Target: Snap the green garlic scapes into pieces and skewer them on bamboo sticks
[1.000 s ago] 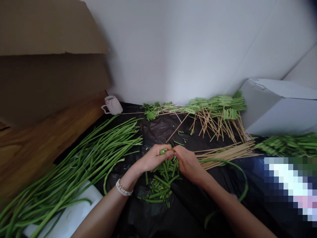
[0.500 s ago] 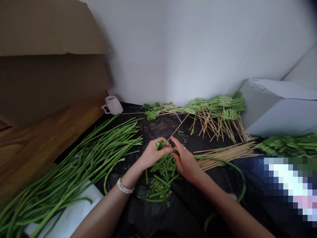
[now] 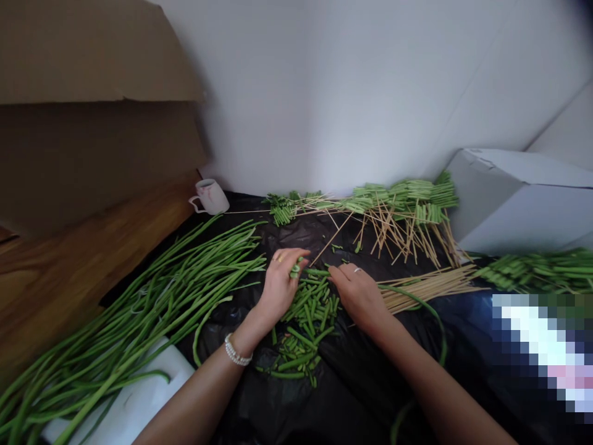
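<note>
Now well apart, no longer meeting: left hand (image 3: 281, 285), fingers (image 3: 300, 256) pinched together on a short bean piece (image 3: 295, 271); right hand (image 3: 356, 295), fingers (image 3: 338, 276) loosely together, just beside the chopped beans (image 3: 308, 327) on black plastic (image 3: 287, 408). Mug (image 3: 208, 196) at the plastic's far edge, contents hidden.

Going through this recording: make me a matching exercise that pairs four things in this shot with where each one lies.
Things:
1. White ceramic mug
2. Long uncut green beans
3. Short cut green bean pieces
4. Bundle of pale wooden skewers

Places:
A. Right of the right hand
B. Left of the left hand
C. Far back, beside the white wall
D. Directly below both hands

Pairs: 1-C, 2-B, 3-D, 4-A
</note>
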Demonstrator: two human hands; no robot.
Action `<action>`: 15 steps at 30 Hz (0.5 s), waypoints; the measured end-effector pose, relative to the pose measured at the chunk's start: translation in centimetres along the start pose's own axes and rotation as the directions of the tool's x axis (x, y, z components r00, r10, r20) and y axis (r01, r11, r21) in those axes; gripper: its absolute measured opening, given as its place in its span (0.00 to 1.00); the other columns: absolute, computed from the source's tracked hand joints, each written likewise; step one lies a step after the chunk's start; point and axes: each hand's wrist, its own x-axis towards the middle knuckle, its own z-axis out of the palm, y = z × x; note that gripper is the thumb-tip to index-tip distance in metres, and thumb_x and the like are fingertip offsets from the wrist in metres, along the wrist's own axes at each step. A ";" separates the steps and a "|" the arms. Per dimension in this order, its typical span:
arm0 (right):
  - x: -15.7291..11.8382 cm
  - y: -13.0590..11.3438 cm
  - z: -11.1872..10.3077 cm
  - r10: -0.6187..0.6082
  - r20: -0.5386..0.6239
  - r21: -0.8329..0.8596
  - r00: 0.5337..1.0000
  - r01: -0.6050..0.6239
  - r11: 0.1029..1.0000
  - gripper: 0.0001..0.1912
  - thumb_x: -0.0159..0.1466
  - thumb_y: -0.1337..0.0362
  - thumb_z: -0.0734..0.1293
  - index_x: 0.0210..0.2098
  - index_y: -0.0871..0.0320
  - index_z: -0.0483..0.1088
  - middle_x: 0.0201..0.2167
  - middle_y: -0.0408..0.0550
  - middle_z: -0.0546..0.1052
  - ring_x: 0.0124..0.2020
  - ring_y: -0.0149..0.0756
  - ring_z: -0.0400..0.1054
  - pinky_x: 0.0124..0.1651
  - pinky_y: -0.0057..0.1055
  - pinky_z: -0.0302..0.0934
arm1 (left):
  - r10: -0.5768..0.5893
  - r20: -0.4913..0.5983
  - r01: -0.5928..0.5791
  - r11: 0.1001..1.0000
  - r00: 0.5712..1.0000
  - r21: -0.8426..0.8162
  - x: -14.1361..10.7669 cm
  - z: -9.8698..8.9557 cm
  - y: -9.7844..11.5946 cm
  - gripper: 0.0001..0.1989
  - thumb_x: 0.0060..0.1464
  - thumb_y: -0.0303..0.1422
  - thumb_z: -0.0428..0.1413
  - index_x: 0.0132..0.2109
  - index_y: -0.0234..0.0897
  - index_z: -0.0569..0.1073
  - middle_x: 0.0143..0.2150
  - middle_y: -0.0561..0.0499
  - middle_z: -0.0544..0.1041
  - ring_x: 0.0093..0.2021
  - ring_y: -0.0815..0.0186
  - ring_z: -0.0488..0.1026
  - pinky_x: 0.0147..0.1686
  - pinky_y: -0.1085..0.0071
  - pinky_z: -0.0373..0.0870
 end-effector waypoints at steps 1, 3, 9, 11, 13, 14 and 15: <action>0.0 -0.1 0.0 -0.012 0.009 -0.016 1.000 0.012 1.000 0.10 0.69 0.69 0.59 0.43 0.62 0.71 0.32 0.51 0.72 0.35 0.41 0.64 0.38 0.35 0.59 | 0.100 0.060 -0.103 0.993 0.993 0.049 -0.1 0.1 0.1 0.11 0.63 0.30 0.50 0.49 0.36 0.73 0.47 0.45 0.77 0.50 0.61 0.70 0.51 0.63 0.63; 0.0 -0.3 -0.1 -0.023 0.023 -0.034 0.999 0.023 0.999 0.10 0.68 0.71 0.59 0.42 0.62 0.71 0.31 0.51 0.72 0.35 0.41 0.63 0.38 0.35 0.58 | 0.224 0.236 -0.259 0.957 0.946 0.131 -0.3 0.2 0.2 0.14 0.62 0.26 0.50 0.53 0.37 0.71 0.48 0.44 0.77 0.52 0.59 0.70 0.51 0.61 0.63; 0.1 -0.9 -0.4 -0.091 0.083 -0.071 0.992 0.097 0.993 0.09 0.67 0.73 0.60 0.43 0.64 0.70 0.32 0.51 0.72 0.35 0.42 0.64 0.39 0.36 0.57 | 0.175 0.510 -0.364 0.882 0.843 0.299 -0.4 0.1 0.9 0.10 0.63 0.25 0.46 0.45 0.33 0.71 0.37 0.45 0.75 0.39 0.59 0.72 0.41 0.64 0.67; 0.1 -1.1 -0.4 -0.105 0.116 -0.084 0.988 0.115 0.990 0.09 0.67 0.74 0.59 0.44 0.64 0.69 0.33 0.51 0.72 0.34 0.41 0.64 0.37 0.35 0.57 | 0.155 0.542 -0.359 0.886 0.826 0.294 -0.4 -0.1 1.1 0.08 0.62 0.25 0.46 0.41 0.34 0.70 0.35 0.46 0.74 0.37 0.59 0.71 0.39 0.65 0.67; 0.0 -1.2 -0.3 -0.101 0.158 -0.076 0.982 0.114 0.991 0.07 0.67 0.73 0.59 0.39 0.61 0.68 0.31 0.49 0.71 0.31 0.39 0.64 0.33 0.33 0.55 | 0.124 0.564 -0.321 0.909 0.817 0.266 -0.4 -0.2 1.1 0.07 0.62 0.25 0.46 0.38 0.35 0.69 0.34 0.47 0.73 0.36 0.60 0.70 0.37 0.66 0.66; 0.0 -1.2 -0.3 -0.095 0.176 -0.064 0.980 0.108 0.992 0.06 0.68 0.72 0.59 0.37 0.60 0.67 0.30 0.48 0.71 0.30 0.37 0.64 0.32 0.32 0.54 | 0.105 0.567 -0.285 0.928 0.817 0.239 -0.4 -0.2 1.1 0.07 0.62 0.26 0.47 0.37 0.35 0.68 0.34 0.47 0.73 0.35 0.61 0.70 0.36 0.67 0.65; 0.0 -1.2 -0.3 -0.088 0.186 -0.048 0.979 0.098 0.994 0.07 0.68 0.72 0.59 0.35 0.59 0.66 0.29 0.47 0.70 0.29 0.36 0.64 0.30 0.32 0.52 | 0.086 0.563 -0.238 0.950 0.822 0.201 -0.3 -0.3 1.1 0.07 0.63 0.27 0.47 0.37 0.36 0.68 0.33 0.48 0.72 0.35 0.62 0.70 0.36 0.67 0.64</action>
